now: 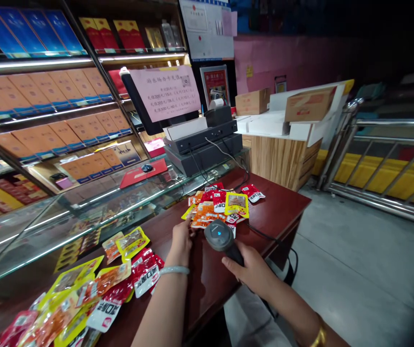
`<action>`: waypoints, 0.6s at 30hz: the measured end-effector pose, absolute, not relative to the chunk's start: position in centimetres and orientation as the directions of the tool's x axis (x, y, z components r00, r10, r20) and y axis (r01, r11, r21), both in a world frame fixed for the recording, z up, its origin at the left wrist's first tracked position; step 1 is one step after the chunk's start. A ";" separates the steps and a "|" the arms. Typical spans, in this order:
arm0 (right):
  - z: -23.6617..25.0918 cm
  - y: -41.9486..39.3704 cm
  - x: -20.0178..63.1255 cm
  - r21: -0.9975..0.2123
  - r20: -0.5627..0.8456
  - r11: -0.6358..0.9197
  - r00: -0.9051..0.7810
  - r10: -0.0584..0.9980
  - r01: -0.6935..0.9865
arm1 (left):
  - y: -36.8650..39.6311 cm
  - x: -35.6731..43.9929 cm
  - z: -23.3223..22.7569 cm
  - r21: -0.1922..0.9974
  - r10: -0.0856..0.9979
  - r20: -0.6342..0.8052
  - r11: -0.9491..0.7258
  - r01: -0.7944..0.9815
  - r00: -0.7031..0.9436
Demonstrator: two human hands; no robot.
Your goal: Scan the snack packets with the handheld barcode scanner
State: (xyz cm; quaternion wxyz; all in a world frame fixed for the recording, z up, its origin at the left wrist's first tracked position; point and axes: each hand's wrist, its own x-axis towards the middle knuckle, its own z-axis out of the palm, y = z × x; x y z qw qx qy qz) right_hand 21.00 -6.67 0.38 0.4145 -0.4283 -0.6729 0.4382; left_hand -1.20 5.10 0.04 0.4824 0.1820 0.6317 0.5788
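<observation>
Meanwhile right hand [252, 272] grips scanner [222, 239]; left hand [182, 239] pinches a snack packet [200, 219].

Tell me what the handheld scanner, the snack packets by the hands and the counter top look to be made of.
Dark grey handheld barcode scanner: matte moulded plastic, judging by its dull sheen and lit window. Small yellow, orange and red snack packets: glossy printed plastic film, likely, given the crinkled reflections. Reddish-brown counter top: smooth, lacquered wood or laminate; which cannot be told. The right hand holds the scanner.
</observation>
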 end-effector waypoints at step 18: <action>0.5 -7.5 19.2 -0.932 0.179 0.262 -0.310 0.934 0.250 | 2.3 -5.0 1.4 0.984 0.768 -0.156 0.064 -0.168 -0.622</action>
